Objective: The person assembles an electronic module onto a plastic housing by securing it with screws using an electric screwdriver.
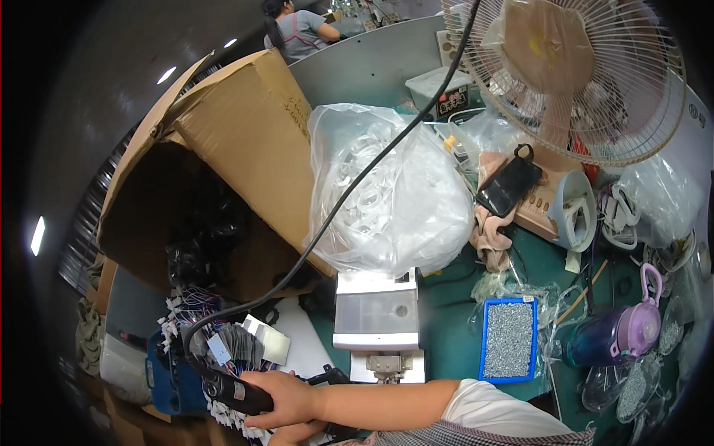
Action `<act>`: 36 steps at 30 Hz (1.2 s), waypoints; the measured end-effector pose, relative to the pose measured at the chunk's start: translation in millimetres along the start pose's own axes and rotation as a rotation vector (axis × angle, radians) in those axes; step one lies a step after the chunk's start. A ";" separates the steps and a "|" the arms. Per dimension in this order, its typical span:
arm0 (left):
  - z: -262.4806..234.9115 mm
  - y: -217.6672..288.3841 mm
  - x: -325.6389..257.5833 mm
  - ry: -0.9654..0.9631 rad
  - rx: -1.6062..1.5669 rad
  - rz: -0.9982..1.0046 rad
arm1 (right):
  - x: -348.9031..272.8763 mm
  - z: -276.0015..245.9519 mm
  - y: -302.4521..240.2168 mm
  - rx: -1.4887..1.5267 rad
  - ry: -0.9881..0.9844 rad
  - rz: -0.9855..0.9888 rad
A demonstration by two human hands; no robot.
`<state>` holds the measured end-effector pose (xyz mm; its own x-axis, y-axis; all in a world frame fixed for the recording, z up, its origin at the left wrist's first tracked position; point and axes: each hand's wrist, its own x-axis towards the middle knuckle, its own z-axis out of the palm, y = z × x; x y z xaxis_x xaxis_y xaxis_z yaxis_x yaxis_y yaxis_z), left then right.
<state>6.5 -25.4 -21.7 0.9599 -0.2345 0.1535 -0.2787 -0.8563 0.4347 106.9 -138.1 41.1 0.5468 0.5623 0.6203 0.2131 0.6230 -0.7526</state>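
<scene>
My right forearm reaches across to the left, and my right hand [286, 398] is closed around a black electric screwdriver [238, 392]. A black cable [349, 189] runs from the screwdriver's end up past the top edge. Just below the right hand, a small part of my left hand [299, 432] shows; its fingers are hidden. Beside the hands lies a black part [331, 376], partly covered by my arm. Close to the screwdriver is a pile of wires with white connectors [178, 316] and grey flat pieces [242, 343].
Ahead stand a white machine [376, 316], a clear bag of white parts [390, 193] and an open cardboard box [245, 111]. To the right are a blue tray of small metal screws [509, 340], a purple bottle [613, 334], a phone [509, 182] and a fan [565, 74]. A person [297, 33] sits beyond.
</scene>
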 end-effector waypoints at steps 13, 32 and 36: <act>3.2 -10.2 -7.3 0.026 0.007 0.023 | 0.1 0.9 -11.6 0.034 -0.062 0.155; 1.9 -26.6 -12.1 -0.008 0.057 0.079 | 0.2 -3.0 -15.4 -0.021 -0.095 0.173; 1.2 -29.6 -13.0 -0.014 0.066 0.088 | 0.6 -1.5 -14.3 -0.031 -0.091 0.165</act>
<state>2.3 2.4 -37.6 0.9324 -0.3158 0.1760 -0.3596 -0.8605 0.3610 105.4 -147.5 51.9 0.5015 0.7029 0.5044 0.1524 0.5021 -0.8512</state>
